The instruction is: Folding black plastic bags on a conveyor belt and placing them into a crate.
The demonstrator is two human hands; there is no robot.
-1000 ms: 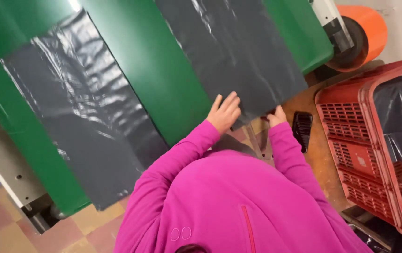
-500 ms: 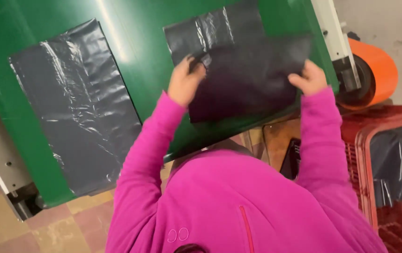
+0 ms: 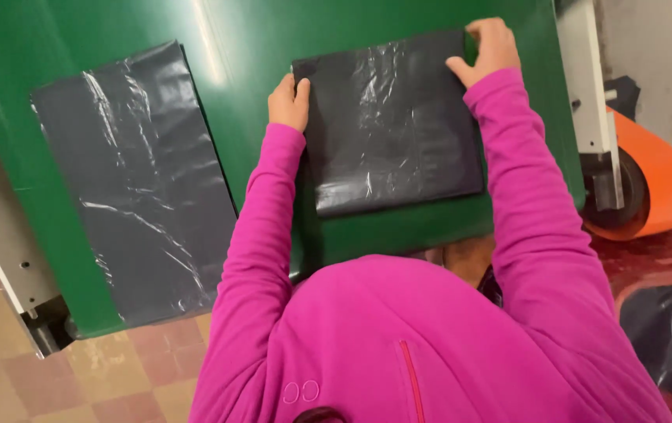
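On the green worktop (image 3: 258,55) lies a folded dark plastic bag (image 3: 395,125), shiny and creased. The left hand (image 3: 289,100) sits at the bag's ten o'clock corner, fingers curled and closed on its edge. The right hand (image 3: 489,48) is at the two o'clock corner, fingers bent over, gripping that edge too. At nine o'clock from the folded bag, well apart, a second dark bag (image 3: 144,184) lies flat. An orange roll (image 3: 653,184) stands at three o'clock, beyond the worktop.

green table (image 3: 258,47) | folded black plastic bag (image 3: 395,125) right | flat black plastic bag (image 3: 140,180) left, well apart
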